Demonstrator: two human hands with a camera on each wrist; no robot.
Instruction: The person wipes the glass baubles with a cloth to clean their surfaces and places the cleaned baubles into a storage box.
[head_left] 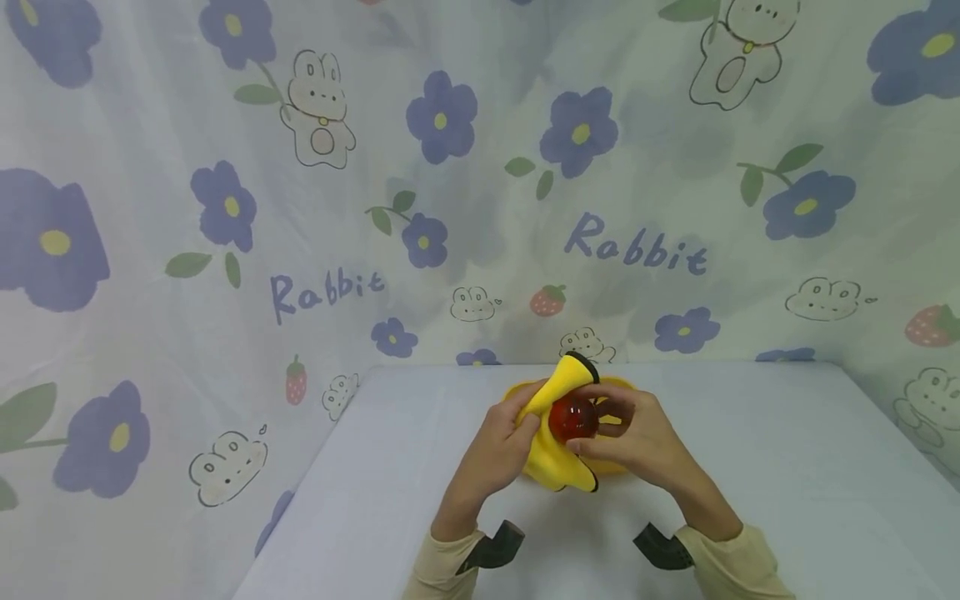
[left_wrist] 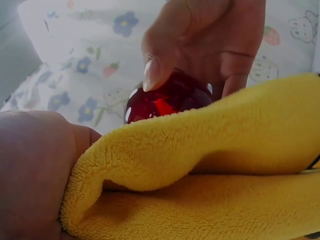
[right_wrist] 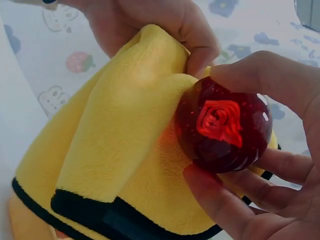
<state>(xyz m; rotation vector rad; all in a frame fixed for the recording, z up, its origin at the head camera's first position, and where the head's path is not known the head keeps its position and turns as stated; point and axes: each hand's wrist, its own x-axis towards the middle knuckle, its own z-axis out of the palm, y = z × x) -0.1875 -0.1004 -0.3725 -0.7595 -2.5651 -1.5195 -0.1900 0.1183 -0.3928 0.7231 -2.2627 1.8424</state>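
Note:
A dark red glossy ball is held over the white table. My right hand grips it between thumb and curled fingers. A yellow cloth with a black edge is folded against the ball's left side. My left hand holds the cloth, fingers curled over its fold and pressing it to the ball. Under the hands a yellow dish shows only at its rim.
The white table runs to a back edge just behind the hands and to side edges left and right. A hanging sheet printed with blue flowers and rabbits surrounds it. Dark wrist mounts sit on both sleeves.

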